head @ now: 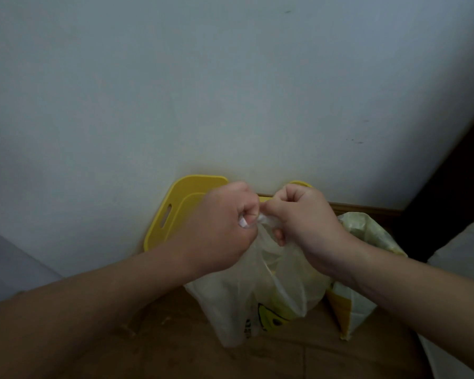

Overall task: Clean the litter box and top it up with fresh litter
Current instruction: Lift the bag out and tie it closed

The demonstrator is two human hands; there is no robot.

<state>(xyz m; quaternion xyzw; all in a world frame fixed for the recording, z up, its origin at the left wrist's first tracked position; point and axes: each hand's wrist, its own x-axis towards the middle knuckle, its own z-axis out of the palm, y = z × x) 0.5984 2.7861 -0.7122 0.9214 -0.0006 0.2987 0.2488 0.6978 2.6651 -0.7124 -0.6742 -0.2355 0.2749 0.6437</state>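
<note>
A translucent white plastic bag [260, 294] with a yellow smiley print hangs in front of me above the floor. My left hand [219, 228] grips one bunched end of the bag's top. My right hand [301, 217] pinches the other end, and the two fists are almost touching. Behind the hands a yellow litter box [173, 209] with a slot handle stands against the wall, mostly hidden by my arms and the bag. A yellow and white litter sack [359, 302] stands to the right of the hanging bag.
A pale wall [230, 91] fills the upper view, with a wooden skirting board [367, 207] at its foot. The floor [175, 337] is brown. A dark panel [454, 187] rises at the right, and a white surface [465, 255] lies at the right edge.
</note>
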